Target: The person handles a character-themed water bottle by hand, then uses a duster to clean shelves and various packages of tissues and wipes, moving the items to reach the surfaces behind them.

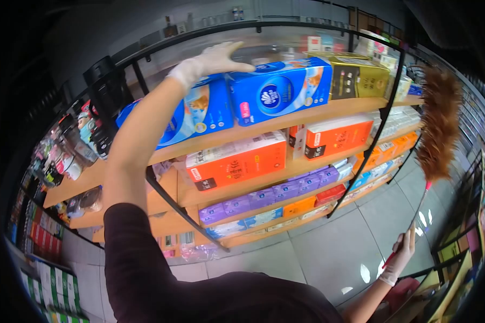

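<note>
My left hand [210, 63], in a white glove, reaches over the top shelf with its thumb and fingers apart. Its fingertips are right at the upper edge of a blue tissue pack [280, 91], and a second blue pack [210, 107] sits just below the palm. Off to the right, my gloved right hand [400, 257] is wrapped round the red handle of a feather duster [439, 124]. The duster stands upright, its brown feathers raised beside the shelf's end.
Gold boxes [361, 78] stand farther along the top shelf [275, 125]. Orange packs [237, 161] and purple packs [275, 194] fill lower levels. A black metal frame [385, 113] edges the shelving. Cups and toys [64, 161] crowd the left end, above a tiled floor [328, 253].
</note>
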### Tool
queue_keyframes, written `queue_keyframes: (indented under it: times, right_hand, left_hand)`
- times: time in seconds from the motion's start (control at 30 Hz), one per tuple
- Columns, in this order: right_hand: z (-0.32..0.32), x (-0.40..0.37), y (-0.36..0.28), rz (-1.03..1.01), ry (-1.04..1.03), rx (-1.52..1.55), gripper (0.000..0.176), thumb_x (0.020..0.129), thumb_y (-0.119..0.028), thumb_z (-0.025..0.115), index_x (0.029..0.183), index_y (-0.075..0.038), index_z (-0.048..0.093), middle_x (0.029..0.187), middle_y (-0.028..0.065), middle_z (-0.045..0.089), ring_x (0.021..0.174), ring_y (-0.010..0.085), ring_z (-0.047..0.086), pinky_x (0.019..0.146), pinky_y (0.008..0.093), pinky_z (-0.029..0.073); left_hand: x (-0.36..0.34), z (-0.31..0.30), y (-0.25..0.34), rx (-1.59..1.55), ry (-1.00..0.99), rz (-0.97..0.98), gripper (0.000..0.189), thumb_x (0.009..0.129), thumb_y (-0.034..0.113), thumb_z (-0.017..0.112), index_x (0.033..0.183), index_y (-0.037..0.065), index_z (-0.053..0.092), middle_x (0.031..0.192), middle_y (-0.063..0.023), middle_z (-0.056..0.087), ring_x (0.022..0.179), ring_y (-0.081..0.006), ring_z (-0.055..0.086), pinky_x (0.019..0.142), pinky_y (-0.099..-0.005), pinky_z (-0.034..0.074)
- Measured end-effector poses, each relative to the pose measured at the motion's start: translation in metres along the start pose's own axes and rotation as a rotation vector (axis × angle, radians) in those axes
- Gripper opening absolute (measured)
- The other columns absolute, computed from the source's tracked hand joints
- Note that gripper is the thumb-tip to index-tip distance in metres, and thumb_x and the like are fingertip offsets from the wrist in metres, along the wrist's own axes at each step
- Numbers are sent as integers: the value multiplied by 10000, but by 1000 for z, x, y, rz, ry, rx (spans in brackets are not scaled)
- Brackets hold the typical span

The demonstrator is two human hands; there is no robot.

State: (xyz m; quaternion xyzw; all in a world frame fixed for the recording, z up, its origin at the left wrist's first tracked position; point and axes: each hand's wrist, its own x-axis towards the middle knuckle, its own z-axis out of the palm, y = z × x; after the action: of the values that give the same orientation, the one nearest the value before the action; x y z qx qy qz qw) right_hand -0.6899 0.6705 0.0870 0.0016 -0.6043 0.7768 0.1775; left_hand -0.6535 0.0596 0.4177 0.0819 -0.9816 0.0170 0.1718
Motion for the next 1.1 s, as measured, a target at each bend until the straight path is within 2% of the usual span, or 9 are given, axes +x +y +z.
queue_keyframes:
  times: [0.13,0.23,0.5,0.57,0.63,0.73,0.83,0.97,1.1]
  right_hand:
    - [-11,-14,8,20,39,-115,373,998,-212,544,1347,-87,582,666,-76,462,483,-10,304,433,174,184]
    - [-42,-33,28,52,86,-210,375,998,-215,532,1345,-85,584,642,-75,452,467,-8,305,413,181,194]
    - [-29,-102,37,250,59,-203,466,919,-119,479,1376,-66,553,639,-57,448,478,20,330,427,192,239]
    - [24,-100,-4,233,-166,-206,534,897,-97,462,1426,-34,480,647,-44,452,497,32,361,452,195,281]
    - [73,-94,-38,206,-403,-220,536,909,-88,471,1443,-37,457,663,-26,476,519,36,409,473,188,324]
    - [160,-82,-100,227,-754,-216,549,912,-76,467,1460,-60,442,672,-11,497,519,54,430,484,191,353]
    - [244,-62,-106,246,-1085,-227,531,927,-90,475,1457,-115,463,701,-16,511,533,68,450,476,210,371]
    - [309,-49,-100,236,-1231,-273,493,926,-101,484,1417,-135,520,727,-6,523,543,63,438,478,229,376]
    - [254,-35,-86,211,-974,-252,467,928,-112,474,1386,-53,535,641,-41,445,507,49,389,461,215,312]
  left_hand:
    - [71,45,57,45,-229,-173,1268,591,833,640,1544,98,239,1598,-217,161,1486,-341,156,1199,-453,180]
    - [103,72,53,-180,-397,-116,1240,564,655,801,1525,66,283,1488,-228,404,1349,-357,437,1130,-430,339]
    - [81,11,50,-510,175,134,1091,561,470,865,1432,-18,425,1320,-218,578,1191,-284,586,1016,-345,466]
    - [54,-26,58,-861,296,84,909,701,351,830,1443,19,423,1275,-172,602,1111,-220,618,955,-326,503]
    - [25,-66,77,-1304,317,230,690,786,257,791,1362,33,484,1195,-151,624,1058,-272,638,914,-391,532]
    - [10,-101,72,-1471,401,295,515,864,288,699,1297,60,536,1131,-138,665,953,-265,674,836,-411,571]
    - [0,-123,58,-1757,209,204,477,873,279,686,1276,63,548,1109,-136,672,954,-269,673,847,-421,566]
    - [-18,-119,67,-1518,419,324,475,877,270,677,1271,39,549,1079,-132,680,946,-271,674,839,-411,564]
    - [-18,-100,63,-1299,580,333,531,840,216,735,1285,13,528,1081,-128,671,922,-239,675,824,-365,566]
